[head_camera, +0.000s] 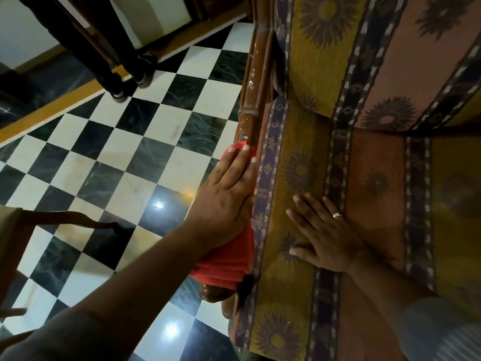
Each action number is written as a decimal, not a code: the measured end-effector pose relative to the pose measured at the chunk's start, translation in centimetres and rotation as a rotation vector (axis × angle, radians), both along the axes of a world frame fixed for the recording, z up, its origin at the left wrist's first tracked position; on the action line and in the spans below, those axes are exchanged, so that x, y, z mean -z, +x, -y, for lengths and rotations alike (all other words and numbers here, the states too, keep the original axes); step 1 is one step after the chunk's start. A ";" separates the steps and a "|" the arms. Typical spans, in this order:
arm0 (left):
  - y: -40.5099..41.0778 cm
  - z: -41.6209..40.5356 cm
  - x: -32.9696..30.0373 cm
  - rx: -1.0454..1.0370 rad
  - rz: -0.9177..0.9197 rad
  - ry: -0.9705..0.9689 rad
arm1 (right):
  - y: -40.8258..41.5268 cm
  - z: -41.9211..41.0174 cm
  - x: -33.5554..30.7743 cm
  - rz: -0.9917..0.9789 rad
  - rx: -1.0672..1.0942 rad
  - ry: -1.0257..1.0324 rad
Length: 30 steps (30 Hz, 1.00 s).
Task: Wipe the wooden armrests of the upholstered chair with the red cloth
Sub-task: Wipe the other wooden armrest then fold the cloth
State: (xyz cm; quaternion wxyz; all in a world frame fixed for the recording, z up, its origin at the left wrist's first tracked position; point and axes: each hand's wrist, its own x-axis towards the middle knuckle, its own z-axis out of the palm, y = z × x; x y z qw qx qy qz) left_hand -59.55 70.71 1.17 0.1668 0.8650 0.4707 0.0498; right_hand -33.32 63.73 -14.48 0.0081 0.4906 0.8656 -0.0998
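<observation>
Now, in the head view, the left hand (229, 188) is pressing the red cloth (229, 261) flat on the wooden armrest (256, 82), fingers stretched out, not clenched. The right hand (322, 235) is lying open on the seat cushion (374, 178) of the upholstered chair (325, 48), grasping nothing. The cloth is looking soft and light, so it is probably bunching easily; holding it under a flat palm seems best. I am counting one cloth, one armrest in sight, two hands, one ring (336, 214).
</observation>
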 end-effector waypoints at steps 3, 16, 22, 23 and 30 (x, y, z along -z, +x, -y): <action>0.5 -1.1 -0.1 -0.032 0.037 0.013 | -0.1 0.0 -0.2 -0.021 0.013 -0.008; 2.1 -0.1 -0.5 -0.048 -0.049 0.059 | 0.2 -1.7 -0.9 0.016 -0.067 -0.010; 2.3 0.1 -0.4 -0.051 -0.066 0.075 | -0.6 -4.0 -1.0 -0.022 -0.013 -0.020; 2.5 0.4 -0.5 -0.073 -0.042 0.065 | -0.6 -3.5 -0.7 -0.049 0.011 -0.009; 2.8 -2.8 -0.3 -0.226 0.188 -0.024 | -0.8 -5.4 -0.5 -0.087 0.033 0.008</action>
